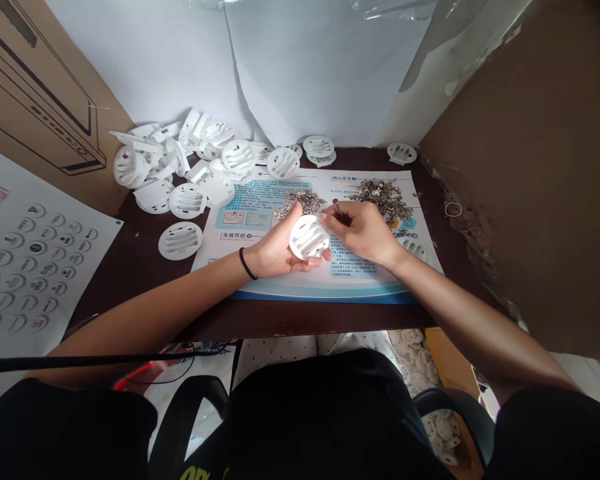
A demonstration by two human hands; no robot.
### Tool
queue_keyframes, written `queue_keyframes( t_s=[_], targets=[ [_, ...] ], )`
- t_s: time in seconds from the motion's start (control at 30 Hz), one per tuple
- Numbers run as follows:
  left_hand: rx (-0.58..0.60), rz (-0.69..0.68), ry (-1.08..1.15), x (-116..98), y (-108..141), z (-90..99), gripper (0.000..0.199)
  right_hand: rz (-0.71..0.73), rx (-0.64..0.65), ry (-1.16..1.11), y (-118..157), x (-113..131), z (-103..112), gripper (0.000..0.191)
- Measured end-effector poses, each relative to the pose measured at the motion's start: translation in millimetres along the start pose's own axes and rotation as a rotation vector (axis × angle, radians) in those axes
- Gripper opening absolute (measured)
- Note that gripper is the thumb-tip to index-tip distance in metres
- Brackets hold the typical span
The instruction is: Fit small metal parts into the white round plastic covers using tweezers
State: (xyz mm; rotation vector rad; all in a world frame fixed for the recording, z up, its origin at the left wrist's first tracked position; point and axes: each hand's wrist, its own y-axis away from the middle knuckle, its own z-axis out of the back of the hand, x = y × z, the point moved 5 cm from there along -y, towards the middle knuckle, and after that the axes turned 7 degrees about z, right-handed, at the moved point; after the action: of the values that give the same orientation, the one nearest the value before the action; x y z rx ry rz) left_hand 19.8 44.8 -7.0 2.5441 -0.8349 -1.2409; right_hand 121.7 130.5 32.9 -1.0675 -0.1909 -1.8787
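Observation:
My left hand (280,252) is closed around a round white plastic part (309,238). The part's slotted, ribbed face is turned up toward me. Just to its right, my right hand (363,230) is pinched, its fingertips close to the part's upper right edge. A thin metal piece with a round end (336,202) sticks up from those fingers; the rest of it is hidden. Behind my hands lie two heaps of small metal pieces: a lighter heap (305,199) at the left and a darker heap (386,199) at the right.
Many similar white parts (187,200) are piled at the back left. One more white part (401,153) lies at the back right, another (414,249) beside my right wrist. A printed sheet (260,287) covers the dark table (270,320). Cardboard (540,200) stands at the right.

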Motion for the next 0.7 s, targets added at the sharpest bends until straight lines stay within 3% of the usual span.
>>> queue_keyframes(
  t_s=[0.3,0.7],
  targets=[
    [0.048,-0.011,0.01,1.1,-2.3,2.8,0.073,-0.042,0.012,-0.114,0.1,-0.4,1.1,0.018],
    [0.028,-0.02,0.009,2.2,-3.7,2.5,0.072,-0.011,0.003,0.082,-0.8,-0.5,-3.8,0.024]
  ],
)
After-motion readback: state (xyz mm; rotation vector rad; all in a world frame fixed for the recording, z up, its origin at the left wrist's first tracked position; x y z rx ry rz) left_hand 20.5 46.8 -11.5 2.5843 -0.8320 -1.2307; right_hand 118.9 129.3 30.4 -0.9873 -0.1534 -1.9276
